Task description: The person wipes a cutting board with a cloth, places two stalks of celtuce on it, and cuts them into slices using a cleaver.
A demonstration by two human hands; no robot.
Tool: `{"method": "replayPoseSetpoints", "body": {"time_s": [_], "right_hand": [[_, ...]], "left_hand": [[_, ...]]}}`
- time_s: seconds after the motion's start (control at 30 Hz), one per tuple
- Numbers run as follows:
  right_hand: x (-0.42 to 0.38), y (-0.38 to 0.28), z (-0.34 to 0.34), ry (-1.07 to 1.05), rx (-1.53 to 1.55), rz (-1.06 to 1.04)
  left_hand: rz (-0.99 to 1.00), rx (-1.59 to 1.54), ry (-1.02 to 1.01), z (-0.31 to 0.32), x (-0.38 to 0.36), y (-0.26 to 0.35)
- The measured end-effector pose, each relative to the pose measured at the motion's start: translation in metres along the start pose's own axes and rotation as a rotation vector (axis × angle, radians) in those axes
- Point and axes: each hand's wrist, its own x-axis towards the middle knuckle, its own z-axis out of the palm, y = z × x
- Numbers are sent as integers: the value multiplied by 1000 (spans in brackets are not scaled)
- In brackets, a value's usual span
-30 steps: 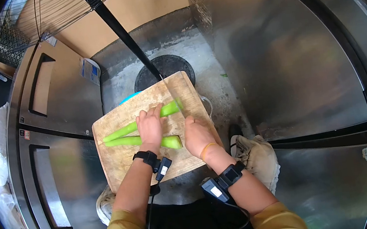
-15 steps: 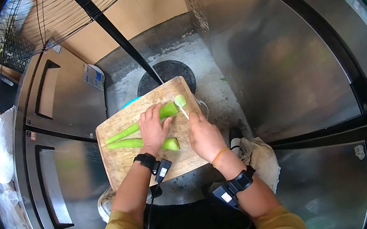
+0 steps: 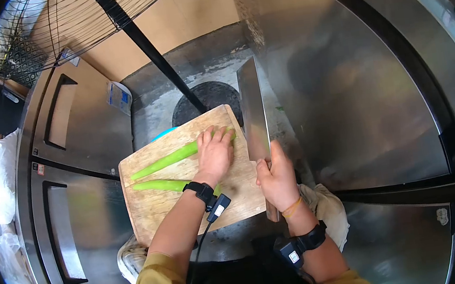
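A wooden cutting board [image 3: 150, 207] carries two pale green, tapered stems that look like peeled celtuce. The upper celtuce stem [image 3: 167, 160] slants across the board, its thick end under my left hand [image 3: 216, 154], whose fingers curl over it. Below it, the second celtuce stem [image 3: 155, 185] is partly covered by my left wrist. My right hand [image 3: 278, 180] grips the handle of a cleaver [image 3: 254, 112] just beyond the board's right edge. The broad blade points away from me with its flat side showing.
A black fan pole [image 3: 146, 46] rises behind the board beneath a wire fan cage [image 3: 74, 24]. Steel refrigerator doors [image 3: 346, 80] stand close on the right, and a steel cabinet [image 3: 91, 217] is on the left. White bags [image 3: 2, 177] lie on its top.
The cleaver has come off the board to the right, its blade now showing flat. My left hand has slid right along the upper stem to its thick end. The small cut end is hidden now.
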Motion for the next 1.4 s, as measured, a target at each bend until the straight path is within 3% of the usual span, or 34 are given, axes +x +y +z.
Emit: {"method": "replayPoseSetpoints", "body": {"time_s": [0.07,0.17,0.23,0.33,0.43,0.53,0.63,0.73,0.97,1.1,1.4], "right_hand": [[0,4,3,-5,53,35],[0,-31,-6,-73,267,278],[0,-33,-5,-80,249,245],[0,-31,-4,-79,254,223],[-1,-29,-5,-78,275,260],[0,-23,-3,-54,258,258],[2,-26,-1,-44,172,252],[5,-5,11,-51,66,139],[6,-1,32,-153,-231,98],[-2,9,50,-125,-562,-129],[-42,15,62,-124,-828,-136]], "left_hand": [[20,62,6,4,4,-2],[55,97,33,6,12,-5],[84,98,70,7,17,-7],[44,165,-54,2,24,-5],[-22,24,18,-7,23,-4],[-131,-155,221,-22,13,2],[-461,-1258,89,-20,-3,-17],[-753,-1762,-120,-70,-32,-20],[-801,-1858,-234,-137,-127,-53],[-878,-1826,-189,-160,-189,-71],[-1057,-2117,227,-137,-278,-139]]}}
